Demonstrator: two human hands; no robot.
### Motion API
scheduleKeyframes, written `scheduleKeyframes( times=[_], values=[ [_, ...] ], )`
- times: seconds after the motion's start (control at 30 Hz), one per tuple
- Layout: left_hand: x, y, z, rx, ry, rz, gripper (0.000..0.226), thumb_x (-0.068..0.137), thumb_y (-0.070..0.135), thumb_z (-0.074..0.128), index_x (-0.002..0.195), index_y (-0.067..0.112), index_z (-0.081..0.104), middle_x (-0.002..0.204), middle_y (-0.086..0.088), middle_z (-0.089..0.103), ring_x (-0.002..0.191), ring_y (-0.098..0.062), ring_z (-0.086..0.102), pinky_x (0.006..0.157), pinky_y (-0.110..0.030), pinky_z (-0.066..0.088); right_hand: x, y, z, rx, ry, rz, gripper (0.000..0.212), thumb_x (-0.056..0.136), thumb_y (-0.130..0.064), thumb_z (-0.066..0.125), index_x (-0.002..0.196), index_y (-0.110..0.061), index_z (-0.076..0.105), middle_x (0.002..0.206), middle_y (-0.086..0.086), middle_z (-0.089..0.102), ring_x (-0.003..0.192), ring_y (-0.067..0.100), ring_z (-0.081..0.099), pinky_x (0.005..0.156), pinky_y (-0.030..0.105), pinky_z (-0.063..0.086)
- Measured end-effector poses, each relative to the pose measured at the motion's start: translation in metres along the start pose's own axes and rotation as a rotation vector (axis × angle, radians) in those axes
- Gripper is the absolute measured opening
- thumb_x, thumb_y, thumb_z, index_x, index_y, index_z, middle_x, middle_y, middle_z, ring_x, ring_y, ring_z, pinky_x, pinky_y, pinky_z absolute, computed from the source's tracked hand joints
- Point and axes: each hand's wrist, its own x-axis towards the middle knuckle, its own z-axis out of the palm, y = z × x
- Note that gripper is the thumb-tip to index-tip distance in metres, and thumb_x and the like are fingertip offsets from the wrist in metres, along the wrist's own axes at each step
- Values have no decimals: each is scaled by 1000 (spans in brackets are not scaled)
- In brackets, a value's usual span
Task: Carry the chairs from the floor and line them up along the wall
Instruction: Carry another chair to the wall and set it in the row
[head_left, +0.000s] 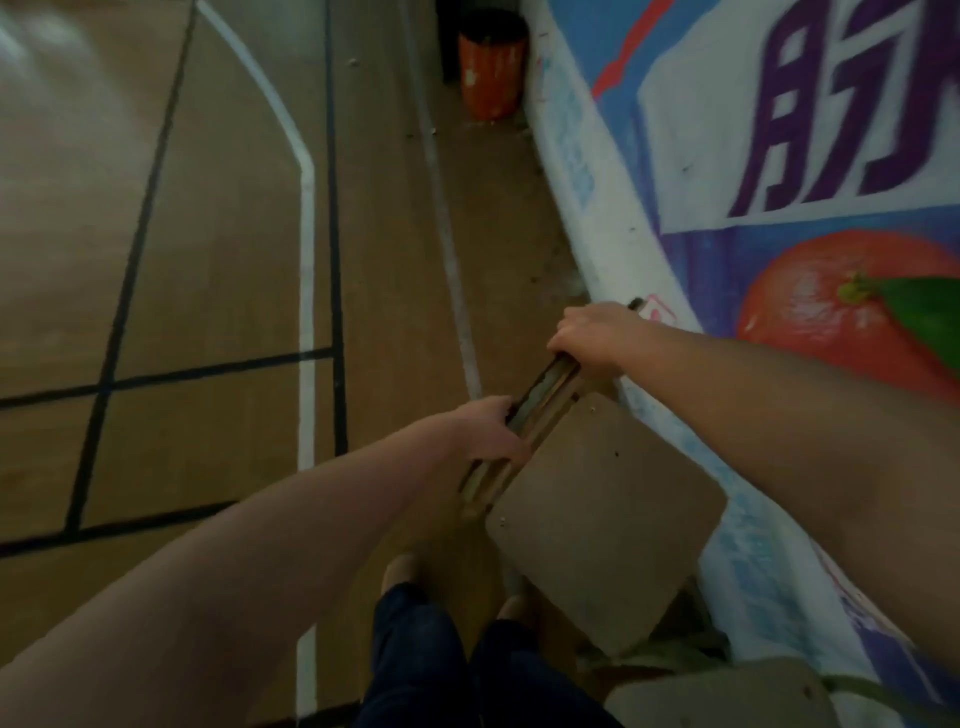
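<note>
— What's on the left?
— A wooden gym floor (208, 260) with black and white court lines. An orange bin (491, 67) stands far off at the foot of the wall.
— And the hands?
— The left hand (488, 431) grips the top edge of a folded chair (597, 519), fingers curled round its frame. The right hand (592, 338) grips the same edge further along, fingers wrapped over it.
— Where is the chair?
— Ahead of the person's feet, just beside the wall (691, 119) on the right, which shows purple characters and an orange fruit. I cannot tell whether its legs touch the floor. A second chair (727, 696) shows at lower right.
</note>
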Motion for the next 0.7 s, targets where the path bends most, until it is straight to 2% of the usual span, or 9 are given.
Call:
scheduleKeyframes(
  times=[0.07, 0.17, 0.3, 0.4, 0.53, 0.7],
  values=[
    [2, 33, -15, 196, 18, 55, 67, 82, 24, 68, 142, 17, 40, 133, -3, 49, 118, -22, 50, 99, -32, 43, -37, 26, 7, 98, -19, 125, 17, 83, -19, 59, 94, -33, 60, 105, 1, 59, 101, 24, 58, 73, 34, 46],
    [11, 83, -33, 499, 43, 153, 65, 83, 25, 67, 142, 17, 42, 137, -5, 50, 121, -24, 51, 98, -32, 43, -86, 48, 24, 254, -36, 293, 17, 84, -27, 61, 101, -29, 63, 105, 3, 62, 100, 27, 62, 69, 31, 44],
    [28, 147, -50, 795, 24, 291, 58, 76, 19, 70, 132, 25, 55, 120, -3, 62, 102, -21, 58, 86, -31, 49, -128, 56, 45, 453, -30, 506, 23, 81, -25, 56, 103, -27, 61, 106, 7, 63, 93, 29, 63, 69, 31, 48],
    [37, 186, -59, 941, -44, 385, 56, 79, 9, 64, 133, 22, 56, 119, -3, 62, 99, -18, 56, 82, -27, 45, -149, 56, 44, 582, -24, 639, 17, 82, -21, 57, 98, -24, 55, 96, 5, 59, 79, 24, 56, 56, 27, 39],
    [50, 214, -57, 1118, -17, 533, 54, 79, 6, 57, 131, 21, 58, 123, -4, 61, 112, -23, 56, 95, -33, 48, -162, 51, 41, 729, -76, 776, 22, 78, -12, 61, 99, -18, 57, 81, 1, 54, 74, 21, 56, 62, 29, 47],
    [66, 237, -37, 1236, -83, 709, 54, 77, 3, 55, 126, 24, 61, 116, -2, 64, 109, -23, 57, 93, -36, 49, -186, 38, 50, 844, -109, 935, 19, 79, -9, 62, 96, -16, 56, 80, 4, 55, 68, 18, 55, 56, 27, 44]
  ],
)
